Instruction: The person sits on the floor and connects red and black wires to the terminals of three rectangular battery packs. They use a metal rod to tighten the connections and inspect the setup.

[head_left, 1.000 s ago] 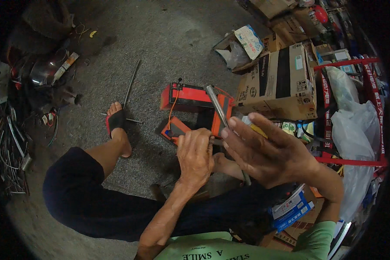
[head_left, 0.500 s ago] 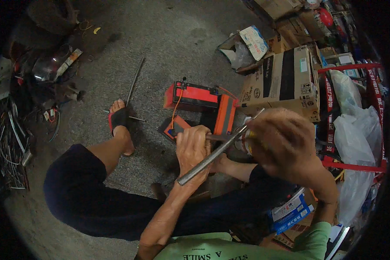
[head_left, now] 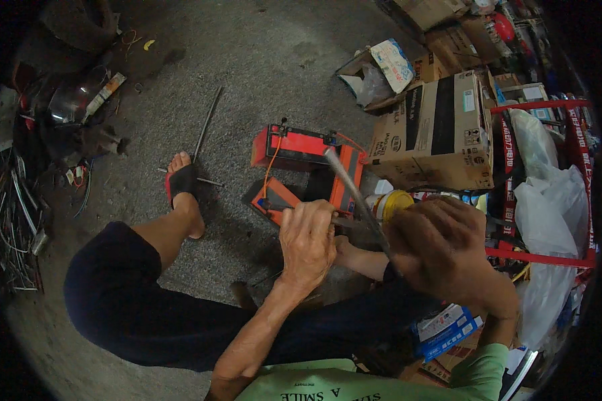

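Note:
My right hand [head_left: 441,250] is closed around a grey metal rod [head_left: 354,190]. The rod slants from a blunt upper end above an orange battery [head_left: 355,175] down past my fingers, where its lower end is hard to make out. To its left my left hand [head_left: 306,244] makes a fist around a dark metal bar [head_left: 348,224], and a short stretch of that bar shows between the hands. The rod passes over or against the bar; I cannot tell whether they touch. Beyond the left fist lie a red battery [head_left: 301,148] and another orange battery [head_left: 272,197], with orange wires.
A yellow-lidded tub [head_left: 396,200] stands beside my right hand. Two thin metal rods [head_left: 209,123] lie crossed by my left foot [head_left: 184,184]. Cardboard boxes [head_left: 441,134] and a red-framed rack [head_left: 545,257] with plastic bags line the right. Tangled cables [head_left: 21,220] lie at left.
The grey rod has swung round: its blunt end, earlier over my left wrist, now points up over the batteries. My right hand has moved slightly down; my left hand slightly right.

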Motion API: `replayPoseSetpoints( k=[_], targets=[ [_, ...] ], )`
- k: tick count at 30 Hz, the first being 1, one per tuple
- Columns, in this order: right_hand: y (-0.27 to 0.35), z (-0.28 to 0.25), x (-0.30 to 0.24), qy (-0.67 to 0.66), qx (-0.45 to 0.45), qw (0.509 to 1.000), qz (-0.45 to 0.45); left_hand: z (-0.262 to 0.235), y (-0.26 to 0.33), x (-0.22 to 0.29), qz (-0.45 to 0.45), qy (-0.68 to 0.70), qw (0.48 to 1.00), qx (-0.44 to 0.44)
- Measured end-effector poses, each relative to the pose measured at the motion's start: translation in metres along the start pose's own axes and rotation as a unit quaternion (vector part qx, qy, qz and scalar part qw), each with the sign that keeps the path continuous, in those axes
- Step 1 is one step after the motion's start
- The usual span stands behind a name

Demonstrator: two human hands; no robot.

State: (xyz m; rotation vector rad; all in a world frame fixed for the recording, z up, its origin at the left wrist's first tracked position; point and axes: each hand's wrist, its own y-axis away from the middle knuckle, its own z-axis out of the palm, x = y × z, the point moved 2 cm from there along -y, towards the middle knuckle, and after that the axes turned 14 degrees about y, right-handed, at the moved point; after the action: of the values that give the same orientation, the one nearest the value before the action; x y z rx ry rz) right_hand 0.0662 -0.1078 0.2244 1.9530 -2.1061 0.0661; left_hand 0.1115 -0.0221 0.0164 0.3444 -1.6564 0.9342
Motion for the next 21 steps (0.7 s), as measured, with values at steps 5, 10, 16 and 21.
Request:
replayPoseSetpoints(
  k=[5, 10, 16, 21],
  targets=[
    [0.003, 0.007, -0.006, 0.037, 0.014, 0.998, -0.052, -0.003, -0.001, 0.000, -0.021, 0.006, 1.000, -0.004],
    [-0.002, 0.003, -0.015, 0.162, 0.007, 0.984, -0.076, -0.002, -0.003, 0.001, 0.001, 0.003, 1.000, 0.005],
    [0.000, 0.010, -0.005, 0.204, -0.027, 0.970, -0.127, -0.005, -0.003, 0.000, -0.016, 0.004, 1.000, 0.003],
    [-0.003, 0.018, 0.001, -0.038, -0.154, 0.986, 0.058, -0.006, -0.002, -0.003, -0.007, -0.014, 1.000, 0.003]
  ],
)
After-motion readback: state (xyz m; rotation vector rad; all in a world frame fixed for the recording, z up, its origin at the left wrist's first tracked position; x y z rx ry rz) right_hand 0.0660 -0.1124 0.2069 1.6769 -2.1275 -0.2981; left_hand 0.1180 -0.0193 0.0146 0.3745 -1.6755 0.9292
